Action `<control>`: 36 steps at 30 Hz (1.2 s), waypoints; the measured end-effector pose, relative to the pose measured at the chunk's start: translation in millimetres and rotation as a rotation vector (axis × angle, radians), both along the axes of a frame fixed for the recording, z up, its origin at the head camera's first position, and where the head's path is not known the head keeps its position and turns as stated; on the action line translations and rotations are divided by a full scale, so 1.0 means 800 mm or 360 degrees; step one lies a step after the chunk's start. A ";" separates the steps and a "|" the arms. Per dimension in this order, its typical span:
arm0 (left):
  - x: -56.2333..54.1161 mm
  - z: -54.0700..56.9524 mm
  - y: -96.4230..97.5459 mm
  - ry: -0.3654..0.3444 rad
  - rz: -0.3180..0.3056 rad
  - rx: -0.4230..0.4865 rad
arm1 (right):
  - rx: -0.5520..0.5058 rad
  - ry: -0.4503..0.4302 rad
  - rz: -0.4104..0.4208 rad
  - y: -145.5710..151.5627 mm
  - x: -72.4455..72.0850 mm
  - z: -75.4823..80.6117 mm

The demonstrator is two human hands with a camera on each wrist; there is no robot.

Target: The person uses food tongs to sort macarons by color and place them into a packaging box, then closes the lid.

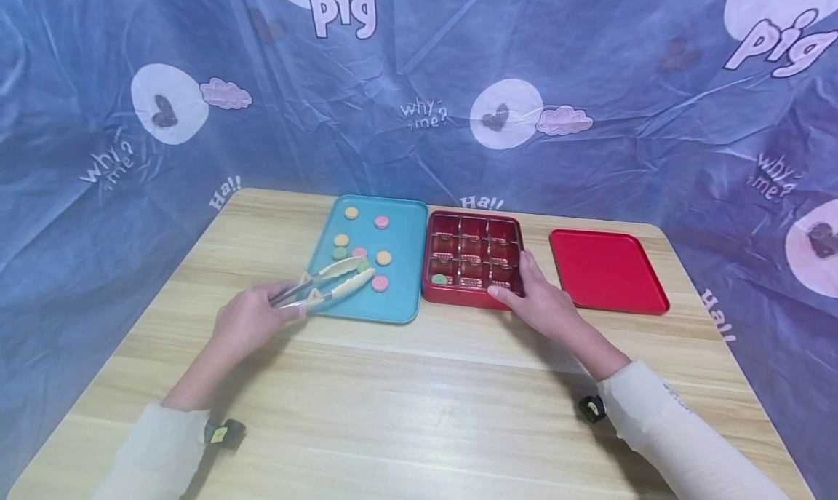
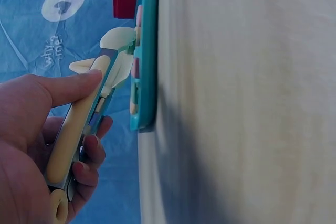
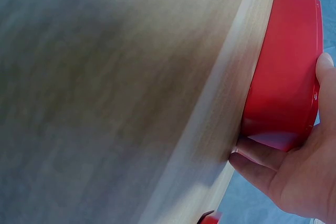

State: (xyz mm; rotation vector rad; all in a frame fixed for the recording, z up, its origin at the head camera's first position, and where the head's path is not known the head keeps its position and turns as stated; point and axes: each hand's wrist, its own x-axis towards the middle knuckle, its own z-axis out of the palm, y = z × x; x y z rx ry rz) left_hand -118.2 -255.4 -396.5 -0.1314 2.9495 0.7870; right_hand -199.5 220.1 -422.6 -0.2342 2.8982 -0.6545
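Head view: left of a red divided box, a person's left hand grips tongs over a blue tray of pastel discs, a green disc between the tips; the right hand holds the box's near right corner. Left wrist view: thumb and fingers clasp the tongs. Right wrist view: the thumb rests on the box's rim.
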 end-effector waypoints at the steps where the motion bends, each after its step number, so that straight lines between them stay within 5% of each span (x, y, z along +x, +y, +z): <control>1: -0.001 0.002 0.001 0.0002 -0.0001 0.0005 | -0.0001 0.0002 0.0000 0.000 0.000 0.000; 21: -0.047 0.038 0.056 0.0033 -0.0103 0.0082 | -0.0011 -0.0008 -0.0007 0.001 -0.001 -0.001; 36: -0.075 0.030 0.083 0.0090 -0.0206 0.0013 | -0.0003 -0.0006 -0.0022 -0.001 -0.001 -0.002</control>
